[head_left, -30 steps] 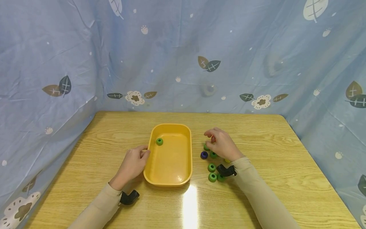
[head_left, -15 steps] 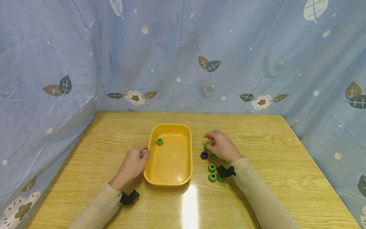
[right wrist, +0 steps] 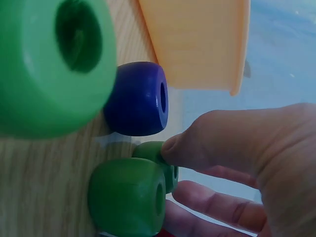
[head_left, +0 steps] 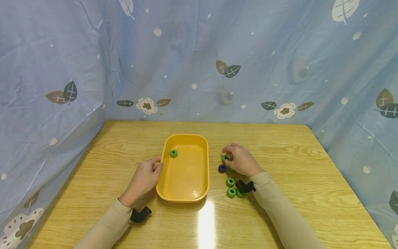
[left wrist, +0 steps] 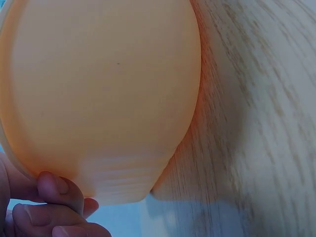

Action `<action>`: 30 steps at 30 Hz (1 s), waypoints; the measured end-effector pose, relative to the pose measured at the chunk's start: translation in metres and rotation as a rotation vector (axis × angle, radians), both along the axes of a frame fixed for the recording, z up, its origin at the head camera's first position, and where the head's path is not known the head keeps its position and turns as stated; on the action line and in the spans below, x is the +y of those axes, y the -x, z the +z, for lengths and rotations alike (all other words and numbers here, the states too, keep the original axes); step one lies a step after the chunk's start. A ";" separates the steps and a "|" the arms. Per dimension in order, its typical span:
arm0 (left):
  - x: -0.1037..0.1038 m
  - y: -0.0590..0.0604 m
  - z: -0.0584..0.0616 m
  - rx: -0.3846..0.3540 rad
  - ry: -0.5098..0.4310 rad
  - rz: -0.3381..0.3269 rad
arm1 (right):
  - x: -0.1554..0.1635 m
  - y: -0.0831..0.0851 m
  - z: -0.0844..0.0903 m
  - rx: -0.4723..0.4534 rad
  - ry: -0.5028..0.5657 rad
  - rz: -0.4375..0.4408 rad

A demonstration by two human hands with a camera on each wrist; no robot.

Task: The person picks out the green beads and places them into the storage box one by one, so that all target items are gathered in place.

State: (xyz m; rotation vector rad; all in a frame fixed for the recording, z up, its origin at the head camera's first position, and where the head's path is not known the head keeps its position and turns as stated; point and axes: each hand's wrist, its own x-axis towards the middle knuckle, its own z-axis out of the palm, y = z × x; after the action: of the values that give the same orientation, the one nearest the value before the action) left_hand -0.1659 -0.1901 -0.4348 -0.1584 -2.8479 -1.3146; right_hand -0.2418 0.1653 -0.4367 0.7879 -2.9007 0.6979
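Observation:
A yellow tray point(head_left: 186, 178) sits mid-table with one green ring point(head_left: 173, 153) inside it. My left hand point(head_left: 157, 165) grips the tray's left rim; in the left wrist view my fingers point(left wrist: 57, 190) curl under the tray point(left wrist: 98, 89). My right hand point(head_left: 228, 157) is curled over a cluster of rings right of the tray. Its thumb point(right wrist: 197, 148) and fingers pinch a small green ring point(right wrist: 150, 150). Beside that one lie a purple ring point(head_left: 222, 168) point(right wrist: 138, 98) and another green ring point(right wrist: 126, 197). A sliver of red shows under the fingers.
Two more green rings point(head_left: 230, 182) point(head_left: 231, 192) lie nearer me, by my right wrist. The wooden table point(head_left: 295, 180) is walled on three sides by a blue patterned cloth point(head_left: 199, 62). Bare wood lies to the right and along the front.
My right hand has sunk a little and closed its fingers on the green ring at the top of the cluster. My left hand and the tray have stayed put.

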 end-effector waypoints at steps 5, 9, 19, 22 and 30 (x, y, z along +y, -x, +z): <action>0.000 0.000 0.000 0.009 0.001 -0.001 | 0.000 0.000 -0.001 -0.018 -0.015 0.004; 0.000 0.000 0.000 0.012 0.001 -0.002 | -0.001 0.000 -0.003 -0.026 -0.027 0.011; 0.000 0.000 0.000 0.013 0.003 -0.001 | -0.002 0.000 -0.005 -0.004 -0.049 0.021; 0.000 0.000 0.000 0.011 0.006 -0.001 | -0.003 0.000 -0.006 0.011 -0.061 0.018; 0.000 0.000 0.001 0.010 0.011 -0.003 | -0.002 0.000 -0.006 0.007 -0.063 0.011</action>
State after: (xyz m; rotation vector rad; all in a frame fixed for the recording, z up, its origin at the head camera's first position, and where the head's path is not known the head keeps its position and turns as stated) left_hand -0.1661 -0.1901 -0.4341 -0.1688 -2.8485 -1.2953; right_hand -0.2415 0.1631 -0.4425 0.8121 -2.9273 0.6056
